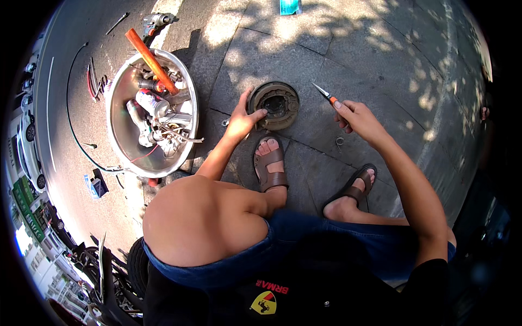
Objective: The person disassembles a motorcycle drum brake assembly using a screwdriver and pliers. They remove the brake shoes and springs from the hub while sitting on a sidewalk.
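A round metal brake part with curved shoes around a dark centre lies on the paving. My left hand grips its left rim, thumb on top. To the right, my right hand holds a pointed steel tool with an orange and black handle, its tip raised toward the brake part but apart from it. A small metal spring lies below my right hand. My sandalled feet stand just below and to the lower right of the brake part.
A steel basin holds cans, tools and an orange bar. A drill, red-handled tool, long cable and blue box lie around it. A cyan object is ahead; a motorcycle and parked car are left.
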`<action>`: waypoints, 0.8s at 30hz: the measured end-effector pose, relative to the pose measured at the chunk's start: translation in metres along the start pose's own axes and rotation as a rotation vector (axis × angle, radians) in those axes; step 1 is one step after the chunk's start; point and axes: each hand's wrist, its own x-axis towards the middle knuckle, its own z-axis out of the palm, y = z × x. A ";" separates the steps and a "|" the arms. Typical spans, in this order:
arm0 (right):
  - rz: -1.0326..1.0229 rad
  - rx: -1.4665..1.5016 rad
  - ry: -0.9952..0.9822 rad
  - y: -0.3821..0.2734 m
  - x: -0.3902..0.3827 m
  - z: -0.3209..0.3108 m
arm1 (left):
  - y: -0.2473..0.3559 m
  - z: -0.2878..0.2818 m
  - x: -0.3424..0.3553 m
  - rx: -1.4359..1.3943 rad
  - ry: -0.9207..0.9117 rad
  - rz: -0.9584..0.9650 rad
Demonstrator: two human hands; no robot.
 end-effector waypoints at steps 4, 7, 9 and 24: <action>-0.063 -0.313 -0.149 -0.015 0.022 0.020 | -0.003 -0.015 -0.004 0.106 0.021 0.053; -0.075 0.023 -0.045 -0.025 0.035 0.033 | -0.026 -0.031 -0.005 -0.012 -0.093 -0.036; -0.081 0.047 0.134 -0.019 0.034 0.036 | -0.019 -0.008 -0.011 0.049 -0.113 -0.019; -0.168 -0.240 0.102 -0.025 0.070 0.038 | -0.012 0.006 -0.021 0.316 0.099 0.022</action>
